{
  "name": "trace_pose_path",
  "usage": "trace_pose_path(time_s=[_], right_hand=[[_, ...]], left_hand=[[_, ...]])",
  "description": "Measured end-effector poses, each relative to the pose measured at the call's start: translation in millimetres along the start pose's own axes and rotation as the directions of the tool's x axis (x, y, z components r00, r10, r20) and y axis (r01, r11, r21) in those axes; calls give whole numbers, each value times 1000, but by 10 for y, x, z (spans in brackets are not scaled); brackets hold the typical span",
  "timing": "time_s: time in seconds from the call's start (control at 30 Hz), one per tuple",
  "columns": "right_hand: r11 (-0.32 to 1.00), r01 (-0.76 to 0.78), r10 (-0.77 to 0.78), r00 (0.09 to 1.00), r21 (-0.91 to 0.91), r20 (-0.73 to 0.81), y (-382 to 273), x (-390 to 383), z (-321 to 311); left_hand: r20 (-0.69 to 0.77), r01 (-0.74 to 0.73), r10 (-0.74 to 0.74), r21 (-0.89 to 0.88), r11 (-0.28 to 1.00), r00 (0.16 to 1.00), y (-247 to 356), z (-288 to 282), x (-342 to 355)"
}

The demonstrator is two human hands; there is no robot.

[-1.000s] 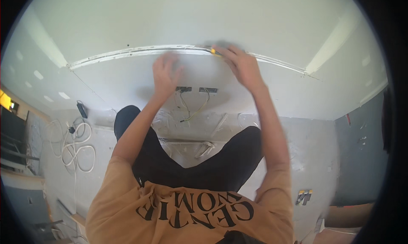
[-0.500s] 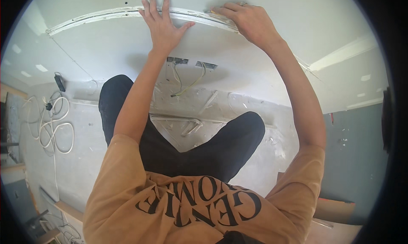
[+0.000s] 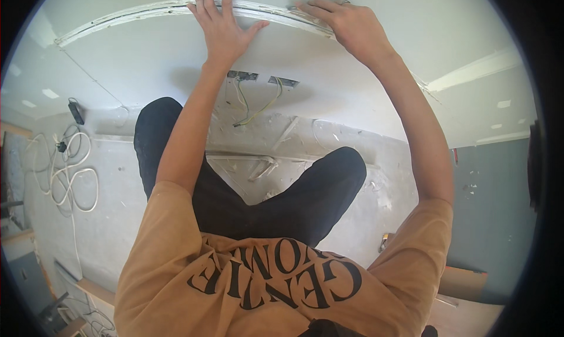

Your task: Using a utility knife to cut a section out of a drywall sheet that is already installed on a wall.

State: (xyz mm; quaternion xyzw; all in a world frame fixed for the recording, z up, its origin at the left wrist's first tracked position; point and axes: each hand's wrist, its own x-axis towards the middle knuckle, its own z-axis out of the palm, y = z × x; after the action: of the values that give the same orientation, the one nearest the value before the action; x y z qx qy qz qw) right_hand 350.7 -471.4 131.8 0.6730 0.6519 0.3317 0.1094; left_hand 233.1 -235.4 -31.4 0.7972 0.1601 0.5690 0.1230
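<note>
My left hand (image 3: 224, 38) is spread against the pale wall (image 3: 317, 55), fingertips across a white, grooved horizontal strip (image 3: 147, 11). To its right, my right hand (image 3: 359, 34) is bent over the same strip, its fingers closed on a small tool, mostly hidden under them at the strip's edge. Below my hands are two rectangular cut-outs (image 3: 283, 81) in the wall, with loose wires (image 3: 258, 111) hanging from them.
My bent legs (image 3: 288, 210) are below the wall, on a dusty floor (image 3: 117, 219) with scraps and lengths of trim (image 3: 232, 156). At left lie coiled white cables (image 3: 79, 187) and a black power strip (image 3: 76, 111). A brown board (image 3: 464, 283) is at lower right.
The wall strip appears higher in view than a second ago. My left hand has risen onto it and spread. The yellow tool seen in my right hand earlier is now mostly hidden.
</note>
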Motion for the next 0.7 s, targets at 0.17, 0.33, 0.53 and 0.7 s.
trace_pose_path(time_s=[0.17,0.33,0.53,0.7], right_hand=[[999,-1,4,997,-50,72,50,-71,-59],[999,-26,31,993,-39,117,115,-219,-85],[994,-3,22,983,-109,180,180,-294,-200],[995,-56,75,969,-88,235,290,-479,-264]], left_hand=[[-14,-6,5,-19,1000,1000,4,-26,20],[-33,8,-10,-53,999,999,73,-31,5],[-96,-94,89,-45,995,991,-68,72,4],[-169,-77,69,-45,996,983,151,23,18]])
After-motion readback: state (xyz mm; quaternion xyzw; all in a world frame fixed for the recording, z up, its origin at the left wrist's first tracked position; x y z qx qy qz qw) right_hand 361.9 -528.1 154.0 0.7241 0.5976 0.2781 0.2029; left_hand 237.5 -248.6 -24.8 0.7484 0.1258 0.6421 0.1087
